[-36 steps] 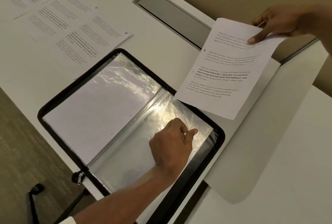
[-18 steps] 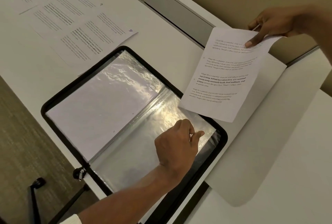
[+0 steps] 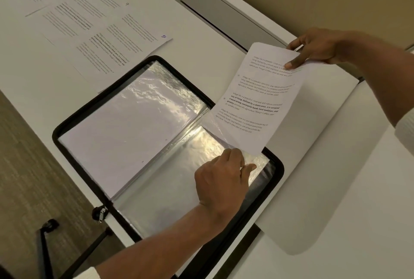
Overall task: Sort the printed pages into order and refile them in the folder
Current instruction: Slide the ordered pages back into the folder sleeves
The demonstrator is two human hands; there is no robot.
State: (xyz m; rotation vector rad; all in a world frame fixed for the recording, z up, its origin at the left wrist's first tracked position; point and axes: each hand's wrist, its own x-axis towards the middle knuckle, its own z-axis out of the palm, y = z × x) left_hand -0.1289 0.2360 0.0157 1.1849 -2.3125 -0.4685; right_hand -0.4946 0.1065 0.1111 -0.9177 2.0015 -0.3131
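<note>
A black zip folder [image 3: 67, 126] lies open on the white table, showing shiny clear plastic sleeves [image 3: 156, 180]. The left sleeve holds a white sheet. My left hand [image 3: 221, 180] pinches the top edge of the right sleeve near the folder's far right corner. My right hand [image 3: 313, 49] grips the top of a printed page [image 3: 257, 104] and holds it tilted over the folder's right half, its lower edge just above my left hand. Several more printed pages [image 3: 100, 34] lie overlapped on the table at the upper left, one marked with a blue number.
A grey recessed cable slot [image 3: 224, 16] runs across the table beyond the folder. The table's left edge [image 3: 29, 108] drops to carpet, where a black stand [image 3: 44, 245] sits. A seam between two tabletops passes at the lower right.
My right hand has brought the printed page down and left, so its lower edge now overlaps the folder's right sleeve beside my left hand. My left hand keeps its pinch.
</note>
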